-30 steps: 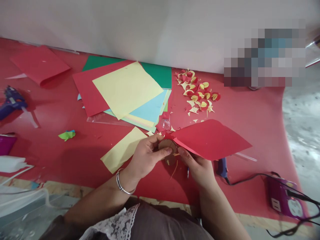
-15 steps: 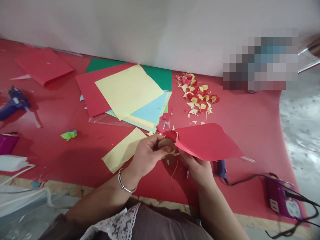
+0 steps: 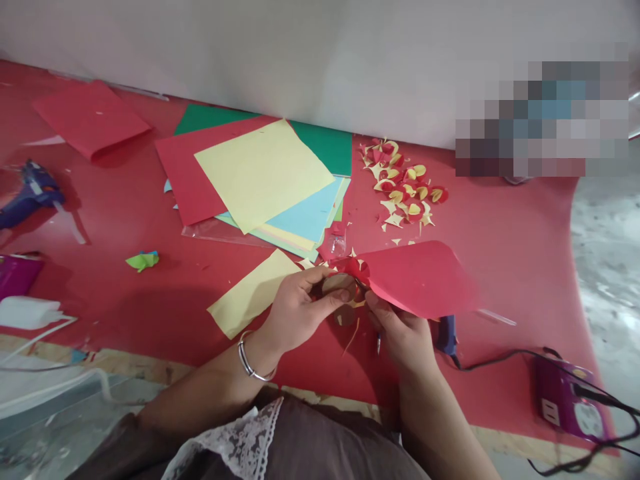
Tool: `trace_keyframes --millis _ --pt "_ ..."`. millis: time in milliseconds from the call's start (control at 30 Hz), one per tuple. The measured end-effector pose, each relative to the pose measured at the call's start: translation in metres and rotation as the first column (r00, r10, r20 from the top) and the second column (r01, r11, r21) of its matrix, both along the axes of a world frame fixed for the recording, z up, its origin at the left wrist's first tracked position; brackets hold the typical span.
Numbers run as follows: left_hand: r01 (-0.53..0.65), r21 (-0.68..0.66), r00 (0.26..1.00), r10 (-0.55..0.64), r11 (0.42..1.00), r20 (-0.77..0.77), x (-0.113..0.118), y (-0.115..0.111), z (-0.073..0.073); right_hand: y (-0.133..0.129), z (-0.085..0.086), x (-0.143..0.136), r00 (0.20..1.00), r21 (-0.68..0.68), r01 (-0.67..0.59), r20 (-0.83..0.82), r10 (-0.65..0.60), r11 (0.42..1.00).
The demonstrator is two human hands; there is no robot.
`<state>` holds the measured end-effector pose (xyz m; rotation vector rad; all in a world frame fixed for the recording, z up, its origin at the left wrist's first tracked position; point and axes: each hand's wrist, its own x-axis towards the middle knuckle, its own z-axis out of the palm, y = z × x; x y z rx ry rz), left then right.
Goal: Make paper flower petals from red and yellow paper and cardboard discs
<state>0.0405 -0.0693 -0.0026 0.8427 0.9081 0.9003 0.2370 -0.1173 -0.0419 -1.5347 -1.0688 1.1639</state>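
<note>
Near the front middle of the red-covered table, my left hand (image 3: 305,303) pinches a round brown disc (image 3: 340,285) between thumb and fingers. Close beside it on the right, my right hand (image 3: 403,333) is closed on the lower left edge of a curved red paper sheet (image 3: 425,277). The sheet hides some of its fingers. Between the hands, a curled red paper piece (image 3: 356,268) touches the disc's far side. Another brown disc (image 3: 345,315) lies just below. A yellow paper strip (image 3: 253,293) rests left of my left hand.
Stacked coloured sheets (image 3: 265,177) lie behind my hands, with red and yellow cut pieces (image 3: 413,183) to their right. A blue glue gun (image 3: 33,193) and a green paper scrap (image 3: 144,261) are at left. A purple power box (image 3: 570,400) with black cables sits front right.
The camera view has shifted slightly. The red sheet has turned a little at its right end, and the curled red piece stands out more between my hands. Both hands keep their hold.
</note>
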Motion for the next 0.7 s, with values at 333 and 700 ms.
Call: trace_keyframes --millis 333,700 --pt "0.061 0.022 0.994 -0.058 0.998 -0.097 -0.0042 0.0027 -0.0039 -0.0011 -0.0042 0.0028 1.000 -0.014 0.023 -0.004 -0.023 1.000" --pt "0.169 -0.055 0.985 -0.167 0.984 0.034 -0.0087 0.0077 -0.0005 -0.0004 -0.0037 0.0054 0.999 0.020 0.013 0.047 -0.014 1.000"
